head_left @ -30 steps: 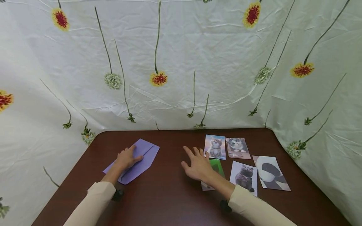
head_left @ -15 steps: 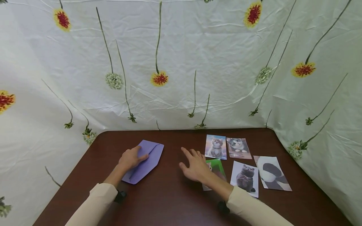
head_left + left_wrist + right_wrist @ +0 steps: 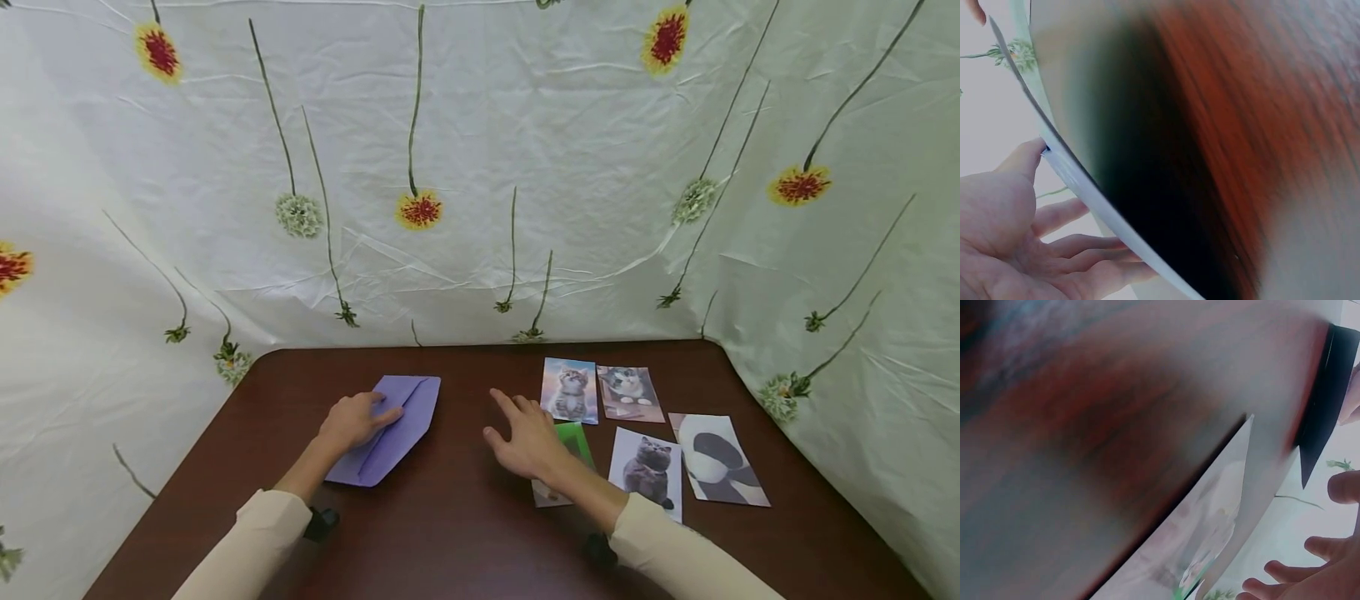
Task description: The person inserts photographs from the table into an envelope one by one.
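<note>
Main change: envelope point(image 3: 397, 437) has slid right, nearer mid-table, and turned a bit; left hand point(image 3: 348, 423) came with it. Right hand point(image 3: 528, 437) barely shifted, cards haven't moved. My read: envelope is what's being positioned, cards not in play yet. It's on the table point(image 3: 465, 525), left of centre, well apart from the cards.

Left hand: thumb and fingers spread, tips on the envelope; can't tell if the thumb is hooked under anything. Right hand: spread, holding nothing, over the edge of the green card point(image 3: 576, 440).

Head view gives the layout: other four cards point(image 3: 651, 458) beyond and to the right of the green card. Left wrist view adds the envelope edge-on, a thin bowed sheet with thumb and fingers on one side, palm off it. Right wrist view shows the right fingers raised off the table; envelope's just a dark strip there, can't tell if lifted
</note>
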`<move>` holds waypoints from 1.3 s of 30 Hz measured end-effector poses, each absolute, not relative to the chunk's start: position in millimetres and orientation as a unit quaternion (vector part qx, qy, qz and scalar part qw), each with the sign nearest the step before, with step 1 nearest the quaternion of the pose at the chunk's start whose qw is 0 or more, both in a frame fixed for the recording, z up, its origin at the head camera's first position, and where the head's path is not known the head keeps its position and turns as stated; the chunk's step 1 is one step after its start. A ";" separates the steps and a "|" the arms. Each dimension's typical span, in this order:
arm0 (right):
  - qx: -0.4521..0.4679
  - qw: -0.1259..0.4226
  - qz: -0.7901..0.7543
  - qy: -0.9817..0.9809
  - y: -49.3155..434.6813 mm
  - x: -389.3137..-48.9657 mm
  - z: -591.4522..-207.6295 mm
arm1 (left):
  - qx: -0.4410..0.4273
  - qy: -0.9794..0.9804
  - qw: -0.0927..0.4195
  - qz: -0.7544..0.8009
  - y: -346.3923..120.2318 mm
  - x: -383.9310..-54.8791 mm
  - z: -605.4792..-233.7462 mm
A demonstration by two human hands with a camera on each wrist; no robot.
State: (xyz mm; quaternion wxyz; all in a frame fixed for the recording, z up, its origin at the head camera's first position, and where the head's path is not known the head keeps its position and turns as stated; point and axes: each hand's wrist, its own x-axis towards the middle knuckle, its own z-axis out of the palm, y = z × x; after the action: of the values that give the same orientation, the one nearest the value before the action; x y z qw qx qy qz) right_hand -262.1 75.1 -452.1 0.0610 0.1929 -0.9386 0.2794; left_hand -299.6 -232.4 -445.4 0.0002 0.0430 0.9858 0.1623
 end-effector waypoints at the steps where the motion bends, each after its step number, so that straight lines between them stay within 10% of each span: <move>1: 0.190 0.058 0.279 -0.940 76.3 -262.2 -451.5 | 0.044 0.985 0.002 0.164 -231.3 -299.7 -444.9; 39: 0.117 0.069 0.267 -0.954 171.3 -277.2 -413.3 | 0.042 0.973 0.005 0.227 -175.6 -297.2 -438.3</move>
State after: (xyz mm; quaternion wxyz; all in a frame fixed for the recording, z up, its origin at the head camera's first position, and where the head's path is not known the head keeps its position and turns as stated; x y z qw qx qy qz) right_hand -277.2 171.3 -413.3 0.0686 0.1169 -0.9541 0.2670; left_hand -297.2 -175.6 -438.3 0.0049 0.0418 0.9729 0.2273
